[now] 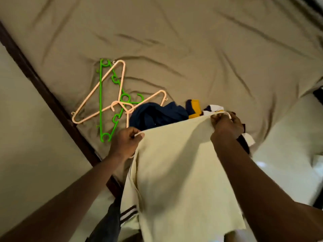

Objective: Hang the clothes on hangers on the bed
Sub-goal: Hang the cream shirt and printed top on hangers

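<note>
I hold a cream garment point(178, 165) stretched between both hands above the near edge of the bed point(192, 49). My left hand point(125, 142) pinches its left top corner. My right hand point(226, 124) grips its right top edge. The cloth hangs down toward me and hides what lies below it. Behind it on the sheet lies a dark blue garment point(157, 114) beside a yellow, purple and white piece point(197, 109). To the left lie a green hanger point(101, 95) and two peach hangers point(104, 95), overlapping one another.
A dark wooden bed frame point(43, 88) runs diagonally along the left side, with pale floor beyond it. The beige sheet stretches wrinkled to the far side. A black item point(243, 144) lies under my right wrist.
</note>
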Available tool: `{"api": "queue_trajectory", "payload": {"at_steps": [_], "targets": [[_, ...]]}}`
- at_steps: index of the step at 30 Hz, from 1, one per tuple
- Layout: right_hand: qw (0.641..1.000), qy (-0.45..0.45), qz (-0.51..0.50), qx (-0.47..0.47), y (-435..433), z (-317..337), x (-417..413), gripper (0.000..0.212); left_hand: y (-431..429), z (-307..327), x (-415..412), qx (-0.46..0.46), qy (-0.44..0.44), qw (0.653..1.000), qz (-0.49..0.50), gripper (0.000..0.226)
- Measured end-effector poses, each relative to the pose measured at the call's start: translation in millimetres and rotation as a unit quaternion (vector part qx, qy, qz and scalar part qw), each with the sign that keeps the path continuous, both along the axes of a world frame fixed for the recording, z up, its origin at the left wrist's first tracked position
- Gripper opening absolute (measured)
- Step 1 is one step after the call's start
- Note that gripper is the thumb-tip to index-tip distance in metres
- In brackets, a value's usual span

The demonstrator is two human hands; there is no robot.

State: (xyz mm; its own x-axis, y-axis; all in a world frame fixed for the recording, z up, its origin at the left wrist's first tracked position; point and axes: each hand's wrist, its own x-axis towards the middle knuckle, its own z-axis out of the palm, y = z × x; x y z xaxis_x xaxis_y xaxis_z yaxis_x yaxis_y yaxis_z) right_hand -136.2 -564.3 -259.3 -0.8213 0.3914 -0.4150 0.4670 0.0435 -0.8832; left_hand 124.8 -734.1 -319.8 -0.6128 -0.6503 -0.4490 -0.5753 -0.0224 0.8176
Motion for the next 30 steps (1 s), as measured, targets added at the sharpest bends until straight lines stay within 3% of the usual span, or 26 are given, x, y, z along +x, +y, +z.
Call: {"api": "queue_trajectory", "payload": {"at_steps": [4, 8, 12, 15, 19, 21, 23, 26, 30], "targets": [[0.992, -0.026, 0.093, 0.083, -44, -69, -27, 0.023, -50, -60, -22, -0.040, -0.066, 0.996, -0.037, 0.021], [0.969, -0.022, 0.179, 0.168, -81, -107, -62, 0.035, -84, -102, -39, -0.053, -0.076, 0.995, -0.045, 0.029], [0.938, 0.019, 0.257, 0.234, -119, -139, -109, 0.035, -105, -122, -53, -0.048, -0.065, 0.996, -0.031, 0.019], [0.896, 0.013, 0.372, 0.243, -154, -147, -101, 0.053, -107, -130, -59, -0.035, -0.075, 0.996, -0.031, 0.019], [0.806, -0.044, 0.537, 0.244, -155, -173, -46, 0.082, -98, -130, -65, -0.056, -0.076, 0.996, -0.009, 0.017], [0.792, -0.014, 0.563, 0.238, -142, -186, -33, 0.084, -95, -133, -67, -0.058, -0.076, 0.995, -0.003, 0.017], [0.784, 0.028, 0.565, 0.254, -131, -191, -39, 0.069, -94, -135, -69, -0.062, -0.092, 0.994, -0.001, 0.021], [0.787, 0.081, 0.541, 0.284, -117, -184, -64, 0.068, -89, -135, -71, -0.072, -0.102, 0.992, -0.007, 0.030], [0.785, 0.007, 0.525, 0.330, -100, -176, -120, 0.084, -89, -134, -68, -0.031, 0.010, 0.992, 0.125, 0.035]]}}
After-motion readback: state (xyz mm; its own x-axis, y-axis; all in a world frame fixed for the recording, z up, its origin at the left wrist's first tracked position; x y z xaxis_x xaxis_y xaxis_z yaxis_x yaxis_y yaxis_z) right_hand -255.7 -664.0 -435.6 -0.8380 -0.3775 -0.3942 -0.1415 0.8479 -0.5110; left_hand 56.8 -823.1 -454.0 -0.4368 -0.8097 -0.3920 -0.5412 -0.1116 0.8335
